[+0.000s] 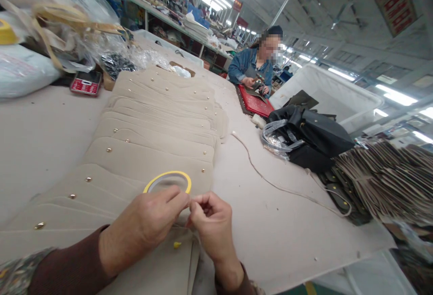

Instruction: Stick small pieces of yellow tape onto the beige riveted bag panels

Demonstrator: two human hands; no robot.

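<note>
A ring-shaped roll of yellow tape (187,178) shows just behind my left hand (149,223), whose fingers are closed and pinched together. My right hand (213,223) is also closed, its thumb and index finger meeting the left fingertips. Whatever lies between the fingertips is too small to make out. Beneath both hands spread overlapping beige panels (152,150) with metal studs along their edges. A small yellow piece (177,244) lies on the panel below the hands.
A person (252,67) works across the table at a red board (255,102). Right of the panels are a cord (270,184), a black bag (314,137) and stacked dark pieces (389,182). Plastic wrapping (111,51) and a red-and-black device (86,83) are at the left.
</note>
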